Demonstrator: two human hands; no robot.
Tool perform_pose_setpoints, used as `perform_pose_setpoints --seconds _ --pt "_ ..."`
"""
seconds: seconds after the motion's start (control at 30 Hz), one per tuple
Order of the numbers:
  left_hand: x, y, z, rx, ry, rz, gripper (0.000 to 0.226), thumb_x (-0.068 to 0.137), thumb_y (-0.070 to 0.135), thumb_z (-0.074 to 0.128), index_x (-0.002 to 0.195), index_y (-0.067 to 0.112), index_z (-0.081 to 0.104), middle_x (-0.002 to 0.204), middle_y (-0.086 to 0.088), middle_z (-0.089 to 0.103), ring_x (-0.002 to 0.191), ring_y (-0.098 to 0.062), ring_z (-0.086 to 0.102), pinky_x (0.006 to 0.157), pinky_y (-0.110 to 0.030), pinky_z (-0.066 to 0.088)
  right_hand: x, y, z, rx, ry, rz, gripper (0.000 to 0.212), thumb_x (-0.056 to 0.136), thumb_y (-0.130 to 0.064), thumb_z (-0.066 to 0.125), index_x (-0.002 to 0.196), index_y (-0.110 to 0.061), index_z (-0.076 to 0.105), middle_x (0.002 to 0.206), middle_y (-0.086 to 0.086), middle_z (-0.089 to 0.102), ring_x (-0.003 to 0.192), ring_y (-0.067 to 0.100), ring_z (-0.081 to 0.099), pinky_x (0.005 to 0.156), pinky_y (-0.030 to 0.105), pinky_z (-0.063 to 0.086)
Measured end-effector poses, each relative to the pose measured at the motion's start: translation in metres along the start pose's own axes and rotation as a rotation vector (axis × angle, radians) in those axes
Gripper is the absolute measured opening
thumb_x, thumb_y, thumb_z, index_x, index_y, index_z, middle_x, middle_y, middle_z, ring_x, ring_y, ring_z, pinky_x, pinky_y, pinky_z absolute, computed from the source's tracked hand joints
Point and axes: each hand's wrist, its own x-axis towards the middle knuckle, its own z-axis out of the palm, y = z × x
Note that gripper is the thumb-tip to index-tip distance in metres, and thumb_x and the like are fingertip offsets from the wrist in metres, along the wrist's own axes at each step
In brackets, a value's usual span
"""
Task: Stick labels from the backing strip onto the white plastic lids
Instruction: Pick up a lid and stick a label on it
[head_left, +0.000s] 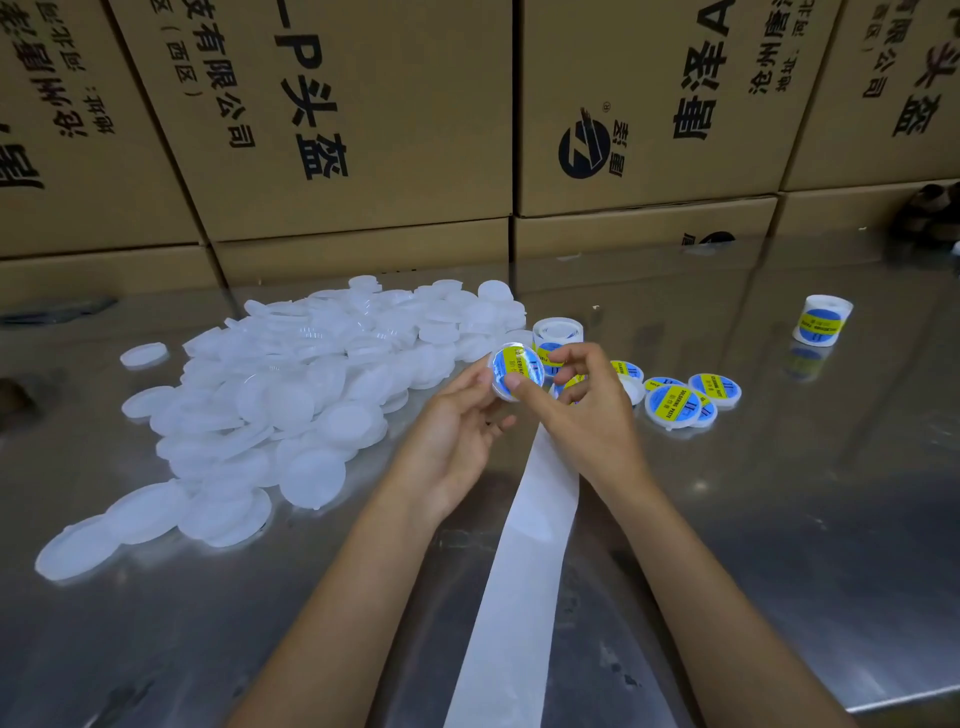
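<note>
I hold one white lid (517, 371) up in front of me, above the shiny metal table (779, 493). My left hand (452, 436) curls its fingers round the left edge of the lid. My right hand (582, 405) pinches the lid too, with my thumb pressed flat on the blue and yellow label (514, 364) that sits on top of it. Under my hands a long white backing strip (524, 571) runs down the table toward me, and my right arm hides part of its far end. Just behind the lid stands a roll of labels (557, 332), partly hidden by my fingers. To the right of my hands lie a few lids that already have labels (685, 397), close together and overlapping. Far off to the right another label roll (822, 319) stands alone, well apart from the rest. On the left a big messy pile of plain white lids (291, 395) spreads across the table, from near me to the far side. One lid (144, 355) lies alone just left of the pile. Behind it all is a wall of brown cardboard boxes (363, 130) with black writing on them.
</note>
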Motion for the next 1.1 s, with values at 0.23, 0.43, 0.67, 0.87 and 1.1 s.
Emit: perform_pose_setpoints --seconds 0.23,0.43,0.67,0.87,1.1 --pt "-0.002 0.003 0.001 -0.061 -0.041 -0.018 0.032 0.104 0.009 0.041 0.129 0.004 0.061 0.129 -0.013 0.068 0.119 -0.022 0.066 0.107 -0.033 0.048 -0.007 0.001 0.003 -0.145 -0.088 -0.159 0.028 0.089 -0.051 0.065 0.090 -0.023 0.068 0.074 -0.006 0.061 0.064 0.007 0.047 0.063 0.028 0.045" --pt "-0.004 0.006 0.002 -0.022 -0.013 -0.016 0.026 0.104 0.005 0.042 0.116 0.003 0.065 0.110 -0.011 0.076 0.103 -0.020 0.073 0.085 -0.026 0.059 -0.006 0.001 0.002 -0.149 -0.010 -0.072 0.042 0.081 -0.056 0.071 0.073 -0.019 0.053 0.057 -0.015 0.044 0.054 0.005 0.040 0.053 0.022 0.035" --pt "-0.003 0.002 0.001 0.039 -0.021 -0.024 0.027 0.102 0.004 0.046 0.121 0.000 0.065 0.119 -0.016 0.072 0.112 -0.025 0.069 0.091 -0.028 0.058 -0.008 -0.002 -0.001 -0.239 -0.020 -0.098 0.035 0.095 -0.039 0.062 0.075 -0.011 0.050 0.061 -0.007 0.047 0.061 0.014 0.045 0.065 0.043 0.046" --pt "-0.002 -0.006 0.001 0.348 0.117 0.128 0.059 0.084 -0.008 0.072 0.134 0.022 0.060 0.102 -0.011 0.077 0.091 -0.021 0.074 0.081 -0.033 0.062 -0.008 -0.001 -0.003 -0.248 -0.046 -0.146 0.036 0.101 -0.029 0.053 0.074 -0.007 0.046 0.059 -0.005 0.043 0.060 0.015 0.040 0.061 0.042 0.041" --pt "-0.004 0.002 -0.002 0.389 0.134 0.156 0.037 0.082 0.002 0.079 0.112 0.023 0.072 0.087 -0.015 0.078 0.073 -0.024 0.076 0.063 -0.027 0.058 -0.005 0.000 -0.007 -0.254 -0.091 -0.166 0.035 0.105 -0.024 0.044 0.076 -0.007 0.048 0.060 -0.005 0.047 0.061 0.014 0.043 0.061 0.037 0.035"
